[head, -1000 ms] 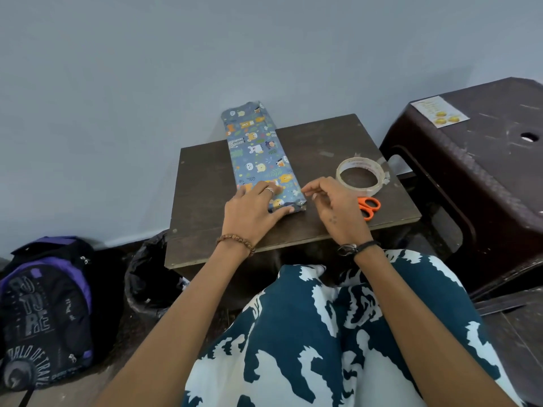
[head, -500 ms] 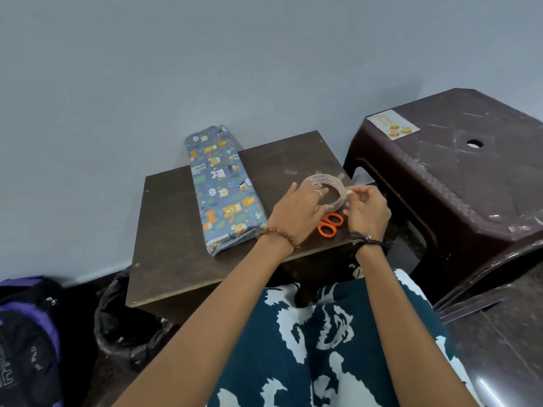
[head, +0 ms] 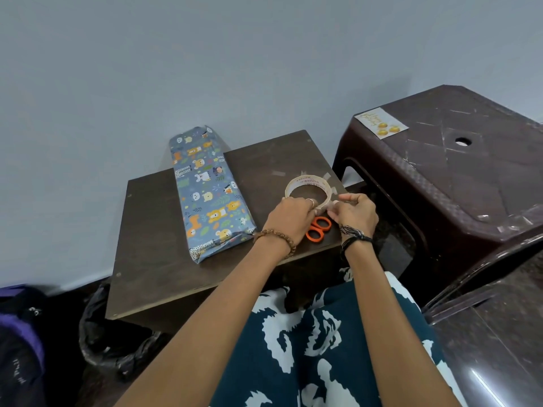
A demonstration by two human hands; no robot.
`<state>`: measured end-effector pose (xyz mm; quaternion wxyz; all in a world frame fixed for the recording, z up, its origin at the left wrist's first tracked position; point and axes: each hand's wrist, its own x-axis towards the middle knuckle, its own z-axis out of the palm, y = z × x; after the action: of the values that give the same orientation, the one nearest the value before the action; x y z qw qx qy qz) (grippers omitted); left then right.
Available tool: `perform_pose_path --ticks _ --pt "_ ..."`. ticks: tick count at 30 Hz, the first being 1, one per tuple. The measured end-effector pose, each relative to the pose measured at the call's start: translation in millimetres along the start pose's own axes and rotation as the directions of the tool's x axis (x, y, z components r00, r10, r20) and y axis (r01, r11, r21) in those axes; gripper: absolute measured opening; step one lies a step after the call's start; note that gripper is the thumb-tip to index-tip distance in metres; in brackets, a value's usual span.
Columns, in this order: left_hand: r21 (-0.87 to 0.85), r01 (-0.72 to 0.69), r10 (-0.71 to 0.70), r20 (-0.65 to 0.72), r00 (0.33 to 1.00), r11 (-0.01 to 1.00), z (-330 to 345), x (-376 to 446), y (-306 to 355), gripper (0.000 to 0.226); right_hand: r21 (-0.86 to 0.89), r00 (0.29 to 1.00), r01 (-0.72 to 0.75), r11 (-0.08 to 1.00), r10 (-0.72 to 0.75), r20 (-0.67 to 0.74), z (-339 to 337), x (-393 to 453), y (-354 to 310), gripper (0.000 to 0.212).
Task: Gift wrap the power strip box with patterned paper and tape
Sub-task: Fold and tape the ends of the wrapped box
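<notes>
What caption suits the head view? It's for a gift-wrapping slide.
Both hands, left hand and right hand, work the tape roll beside the wrapped box, scissors below.

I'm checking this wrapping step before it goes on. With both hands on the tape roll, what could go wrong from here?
1. The long box in blue animal-print paper lies unheld, its far end overhanging the small dark brown table; a nudge might tip it off.
2. The left hand and right hand work the clear tape roll right above the orange-handled scissors, which could get knocked off the near edge.
</notes>
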<state>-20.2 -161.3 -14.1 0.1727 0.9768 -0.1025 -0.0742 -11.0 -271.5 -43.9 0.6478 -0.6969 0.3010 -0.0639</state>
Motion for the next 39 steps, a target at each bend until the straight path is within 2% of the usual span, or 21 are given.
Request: perform_pose_path --ticks 6,9,11,14,17,19,22,24,27,29,31,34,39 --pt "0.018 -0.011 0.011 0.009 1.0 1.0 -2 1 0 0.029 0.154 0.997 0.047 0.987 -0.038 -0.063 -4 -13 0 0.015" --pt "-0.001 -0.034 0.034 0.046 0.998 0.999 -1 2 -4 0.034 0.212 0.991 0.13 0.968 -0.131 -0.01 -6 -24 -3 0.013" --pt "-0.048 -0.063 0.064 0.021 0.998 0.997 -2 -3 -9 0.046 0.266 0.985 0.145 0.953 -0.165 0.052 -6 -32 -4 0.018" --pt "-0.135 -0.097 0.082 -0.109 0.991 0.986 -9 -21 -21 0.058 0.373 0.974 0.134 0.918 -0.191 0.119 -2 -45 -7 0.022" --pt "-0.254 -0.114 0.032 -0.307 0.951 0.961 -16 -50 -42 0.051 0.412 0.964 0.134 0.902 -0.215 0.157 5 -58 -8 0.022" --pt "-0.316 -0.089 -0.069 -0.456 0.887 0.945 -19 -76 -62 0.045 0.416 0.955 0.123 0.901 -0.222 0.199 12 -67 -6 0.023" --pt "-0.233 0.001 -0.149 -0.615 0.774 0.972 -16 -112 -101 0.046 0.419 0.924 0.136 0.898 -0.267 0.273 25 -85 -2 0.023" --pt "-0.225 0.054 -0.184 -0.609 0.772 0.973 -11 -127 -122 0.055 0.424 0.898 0.144 0.894 -0.297 0.323 35 -98 1 0.023" --pt "-0.175 0.074 -0.156 -0.518 0.841 0.982 -5 -135 -141 0.069 0.422 0.871 0.117 0.899 -0.297 0.392 49 -119 8 0.023" --pt "-0.115 0.058 -0.106 -0.47 0.876 0.992 -5 -133 -151 0.071 0.414 0.862 0.096 0.905 -0.284 0.421 56 -131 15 0.021" --pt "-0.143 0.034 -0.096 -0.452 0.887 0.989 -7 -130 -157 0.067 0.4 0.856 0.097 0.911 -0.282 0.434 61 -141 22 0.02" --pt "-0.271 -0.036 -0.102 -0.479 0.872 0.962 -10 -129 -161 0.059 0.369 0.857 0.128 0.92 -0.29 0.425 68 -153 35 0.021" --pt "-0.365 -0.144 -0.098 -0.571 0.815 0.92 -8 -130 -160 0.051 0.321 0.872 0.217 0.922 -0.331 0.361 77 -165 45 0.026"
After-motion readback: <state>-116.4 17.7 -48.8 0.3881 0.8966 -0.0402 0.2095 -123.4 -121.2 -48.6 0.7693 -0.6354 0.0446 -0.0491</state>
